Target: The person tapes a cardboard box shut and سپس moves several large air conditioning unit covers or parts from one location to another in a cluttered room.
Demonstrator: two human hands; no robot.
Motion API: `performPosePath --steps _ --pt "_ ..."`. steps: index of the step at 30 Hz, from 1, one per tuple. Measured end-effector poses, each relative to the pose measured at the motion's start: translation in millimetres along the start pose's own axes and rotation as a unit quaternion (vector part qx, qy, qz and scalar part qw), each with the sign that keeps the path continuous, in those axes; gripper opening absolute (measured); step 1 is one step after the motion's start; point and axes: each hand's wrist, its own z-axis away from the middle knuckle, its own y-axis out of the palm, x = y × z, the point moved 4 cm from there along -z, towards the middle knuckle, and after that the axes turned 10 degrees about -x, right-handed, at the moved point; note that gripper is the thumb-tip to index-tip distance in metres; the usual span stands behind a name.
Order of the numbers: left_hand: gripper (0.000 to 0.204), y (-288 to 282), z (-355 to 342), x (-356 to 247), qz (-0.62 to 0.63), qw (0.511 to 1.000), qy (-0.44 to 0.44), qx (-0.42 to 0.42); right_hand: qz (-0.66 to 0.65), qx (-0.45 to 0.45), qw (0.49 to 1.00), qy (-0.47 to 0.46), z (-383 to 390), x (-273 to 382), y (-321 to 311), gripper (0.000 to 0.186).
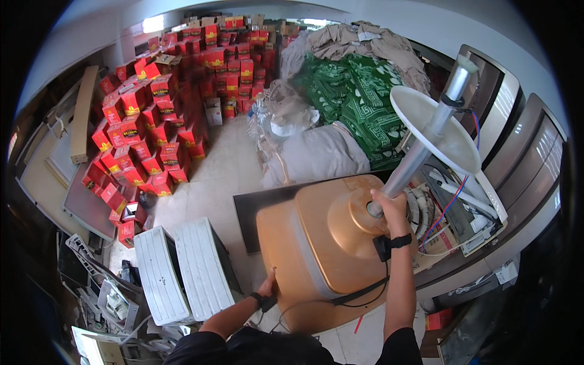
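A large gold-coloured base [340, 231] with rounded corners and a raised dome lies tilted in front of me. From its dome a silver metal pole [413, 155] slants up to the right, passing through a white round dish [420, 112]. My right hand [389, 210] is closed around the pole's lower end, just above the dome. My left hand [266, 286] grips the base's left edge; its fingers are partly hidden behind that edge. A black cable [359, 301] trails across the near side of the base, and red and blue wires [450, 204] hang below the dish.
Red cartons [140, 131] are stacked at the far left and back. Green patterned fabric [353, 100] and grey bundles [322, 152] lie beyond the base. Two computer cases [204, 267] stand at my left near scrap parts [115, 304]. An open box-like unit with cables [468, 213] sits at right beside dark panels [529, 158].
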Motion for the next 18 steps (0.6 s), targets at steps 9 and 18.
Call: performPosePath --steps 9,18 --pt "0.072 28.1 -21.2 -0.5 0.040 0.998 -0.037 0.027 -0.055 0.052 0.997 0.028 -37.5 -11.2 1.4 0.024" --pt "0.067 27.7 -125.8 52.1 0.093 0.994 -0.052 0.026 -0.097 0.041 0.991 0.084 -112.2 -36.2 -18.2 0.016"
